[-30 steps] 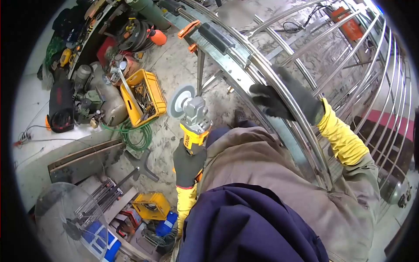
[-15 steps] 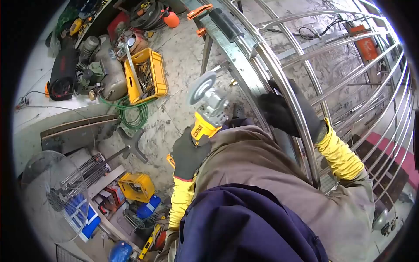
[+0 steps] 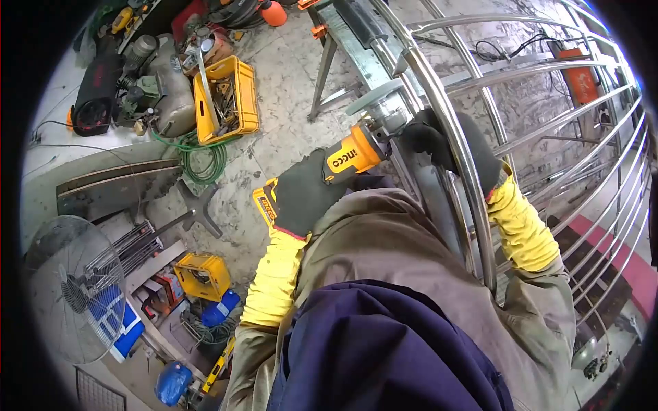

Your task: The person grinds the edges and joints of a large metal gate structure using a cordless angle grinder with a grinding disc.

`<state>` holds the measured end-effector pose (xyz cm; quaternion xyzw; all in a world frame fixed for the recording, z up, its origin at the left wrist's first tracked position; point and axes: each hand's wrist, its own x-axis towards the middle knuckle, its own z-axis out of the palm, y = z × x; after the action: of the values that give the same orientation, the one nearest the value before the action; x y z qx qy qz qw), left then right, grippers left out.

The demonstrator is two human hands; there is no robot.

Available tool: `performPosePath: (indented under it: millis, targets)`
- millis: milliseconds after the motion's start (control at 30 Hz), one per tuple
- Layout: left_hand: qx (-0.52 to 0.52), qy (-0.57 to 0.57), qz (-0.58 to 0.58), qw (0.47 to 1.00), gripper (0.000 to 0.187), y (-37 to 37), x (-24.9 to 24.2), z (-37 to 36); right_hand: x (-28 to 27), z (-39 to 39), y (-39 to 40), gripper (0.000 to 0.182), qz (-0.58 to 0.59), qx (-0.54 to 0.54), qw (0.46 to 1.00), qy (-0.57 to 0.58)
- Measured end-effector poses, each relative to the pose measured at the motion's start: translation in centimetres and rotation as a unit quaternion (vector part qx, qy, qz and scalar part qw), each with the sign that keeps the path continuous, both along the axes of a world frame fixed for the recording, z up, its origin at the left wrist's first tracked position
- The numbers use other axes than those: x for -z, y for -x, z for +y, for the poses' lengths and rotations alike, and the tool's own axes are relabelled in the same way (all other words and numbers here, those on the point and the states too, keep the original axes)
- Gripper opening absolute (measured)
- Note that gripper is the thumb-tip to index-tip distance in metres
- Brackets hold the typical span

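Observation:
A yellow cordless angle grinder (image 3: 353,157) has my left hand (image 3: 308,193), in a dark glove, wrapped round its body. Its pale disc (image 3: 373,96) lies close over the metal bench (image 3: 370,65), beside the tubes there. My right hand (image 3: 456,147), gloved too, is at the thick curved steel tube (image 3: 449,130), its fingers curled beside the grinder's head. Whether those fingers press on the tube or on the grinder is hard to tell. Thinner curved bars (image 3: 548,68) join the tube and spread to the right.
A yellow crate (image 3: 250,103) of tools, a coiled green hose (image 3: 203,164) and a compressor (image 3: 171,89) are at the upper left. A round fan (image 3: 72,291) stands lower left, near a second yellow crate (image 3: 212,274). An orange box (image 3: 581,77) lies beyond the bars.
My left hand has carried the grinder right and up to the tubes, and its head has turned toward my right hand. The background has shifted slightly with the camera.

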<state>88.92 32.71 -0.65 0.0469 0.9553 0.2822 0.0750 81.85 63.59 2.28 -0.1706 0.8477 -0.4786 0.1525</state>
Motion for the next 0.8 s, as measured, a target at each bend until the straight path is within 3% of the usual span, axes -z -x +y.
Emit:
performPosePath:
  millis: [133, 200, 267, 367, 467, 600, 667, 733, 767, 800]
  targets:
    - [0.007, 0.014, 0.025, 1.0, 0.044, 0.2, -0.3, 0.5, -1.2, -1.3, -0.5, 0.027, -0.019, 0.035, 0.999, -0.009]
    - [0.008, 0.02, 0.031, 0.999, 0.044, 0.2, -0.3, 0.5, -1.6, -1.4, -0.5, 0.021, 0.052, -0.005, 0.997, -0.053]
    - [0.01, 0.026, 0.036, 0.999, 0.043, 0.2, -0.6, 0.7, -1.2, -1.7, -0.3, 0.024, 0.053, 0.02, 0.994, -0.09]
    - [0.003, 0.034, 0.005, 0.999, 0.043, 0.6, -1.5, 0.9, -0.8, -2.1, -1.0, 0.024, -0.031, 0.109, 0.993, 0.04]
    - [0.007, 0.025, 0.0, 1.0, 0.042, 0.8, -2.1, 0.9, -0.3, -1.8, -1.1, 0.032, -0.079, 0.121, 0.989, 0.028]
    - [0.01, 0.04, -0.011, 0.999, 0.044, 1.1, -2.4, 0.9, 0.5, -1.4, -1.5, 0.036, -0.055, 0.125, 0.99, 0.034]
    - [0.014, 0.056, -0.019, 0.998, 0.044, 1.3, -2.9, 1.0, 1.8, -1.4, -1.9, 0.042, -0.075, 0.139, 0.983, 0.091]
    - [0.002, 0.073, -0.051, 0.996, 0.043, 1.6, -3.7, 1.5, 3.6, -1.3, -2.4, 0.044, -0.071, 0.163, 0.956, 0.235]
    - [0.008, 0.082, -0.05, 0.995, 0.043, 1.6, -3.6, 1.3, 3.1, -0.7, -2.2, 0.047, -0.058, 0.141, 0.978, 0.143]
    - [0.02, 0.087, -0.046, 0.995, 0.043, 1.6, -3.8, 1.3, 3.4, -0.9, -2.6, 0.046, -0.028, 0.144, 0.971, 0.19]
